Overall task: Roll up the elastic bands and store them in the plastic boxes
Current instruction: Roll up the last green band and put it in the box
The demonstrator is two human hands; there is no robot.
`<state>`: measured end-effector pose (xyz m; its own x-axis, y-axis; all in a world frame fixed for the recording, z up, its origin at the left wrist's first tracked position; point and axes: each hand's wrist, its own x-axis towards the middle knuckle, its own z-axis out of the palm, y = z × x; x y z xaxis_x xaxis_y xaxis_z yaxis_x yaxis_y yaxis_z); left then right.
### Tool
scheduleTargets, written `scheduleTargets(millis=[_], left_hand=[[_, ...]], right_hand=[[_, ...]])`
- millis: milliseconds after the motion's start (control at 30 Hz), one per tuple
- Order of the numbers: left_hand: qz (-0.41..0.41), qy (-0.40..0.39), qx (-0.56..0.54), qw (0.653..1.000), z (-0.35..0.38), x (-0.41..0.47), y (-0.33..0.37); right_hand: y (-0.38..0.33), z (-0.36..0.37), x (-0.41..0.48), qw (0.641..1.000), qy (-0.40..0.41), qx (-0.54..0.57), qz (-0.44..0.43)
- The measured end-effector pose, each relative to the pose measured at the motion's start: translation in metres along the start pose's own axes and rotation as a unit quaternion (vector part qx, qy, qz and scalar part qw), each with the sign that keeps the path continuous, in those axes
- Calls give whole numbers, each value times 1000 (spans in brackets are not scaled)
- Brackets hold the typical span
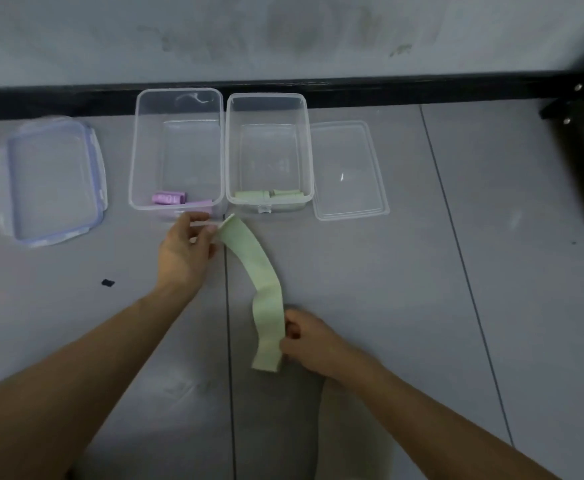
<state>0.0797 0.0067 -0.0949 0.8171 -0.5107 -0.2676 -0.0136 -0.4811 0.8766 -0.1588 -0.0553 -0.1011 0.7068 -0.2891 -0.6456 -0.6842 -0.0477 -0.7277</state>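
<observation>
The grey bench [422, 306] carries everything, and I have laid it out so that storage sits at the far edge near the wall and the working space stays free in front of me. The left plastic box [176, 109] and the right plastic box [268, 105] stand side by side, nearly touching, both open so a finished roll can go straight in; I judge them sorted by colour, since the left one holds purple rolls [169, 198] and the right one green rolls [269, 195], all tucked against the near walls. Each lid lies just outside its own box, the blue-rimmed lid [54, 178] well to the left and the clear lid [347, 171] just beside the right box, out of the way but ready for closing. Between my hands runs the green elastic band [266, 292], still unrolled, drawn out long and lifted off the bench so it hangs in a loose wave and I can straighten it before rolling. My left hand [183, 254] has its grip pinching the far end of the band just in front of the boxes, while my right hand [304, 337] pinches the band's edge close to the near end, where I would probably start the roll.
</observation>
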Motion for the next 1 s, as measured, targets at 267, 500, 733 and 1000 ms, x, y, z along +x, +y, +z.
scheduleTargets(millis=[267,500,733,1000], left_hand=[[220,-141,265,928,-1,-90,-37],[221,-216,326,894,15,-149,-74],[295,-245,349,855,8,-145,-72],[328,-262,357,834,-1,-147,-81]], right_hand=[[-4,23,-4,986,98,-132,5],[17,35,-20,964,163,-207,-19],[31,38,-19,932,79,-335,-114],[30,44,-21,901,123,-381,-166]])
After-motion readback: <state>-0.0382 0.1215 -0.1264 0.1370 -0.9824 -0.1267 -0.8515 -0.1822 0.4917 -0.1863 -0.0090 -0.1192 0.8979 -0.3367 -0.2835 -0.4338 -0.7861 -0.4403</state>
